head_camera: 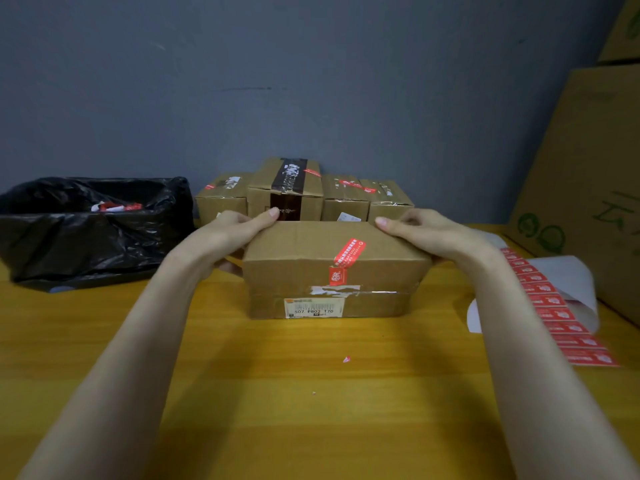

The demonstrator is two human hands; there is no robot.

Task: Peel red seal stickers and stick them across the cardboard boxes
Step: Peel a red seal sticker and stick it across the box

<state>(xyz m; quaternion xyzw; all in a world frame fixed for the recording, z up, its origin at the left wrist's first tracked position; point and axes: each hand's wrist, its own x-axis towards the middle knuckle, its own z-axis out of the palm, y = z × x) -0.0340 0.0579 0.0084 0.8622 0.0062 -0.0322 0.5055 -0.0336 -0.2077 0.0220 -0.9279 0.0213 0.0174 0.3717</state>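
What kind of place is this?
Probably a parcel-packing room: sealed cardboard boxes stand against the wall, a strip of red seal stickers lies on the wooden table, and big cartons lean nearby.

- The cardboard box (298, 244) gripped between the left hand (239, 226) and the right hand (426, 230) is plain brown.
- Its seal sticker (349, 252), between the hands, is red with white print.
- Below the grip, the table (311, 410) is yellow wood grain.
- Right of the grip, the sticker strip (554, 313) is red on white backing.
- Left of the grip, the bag (86, 237) is glossy black.
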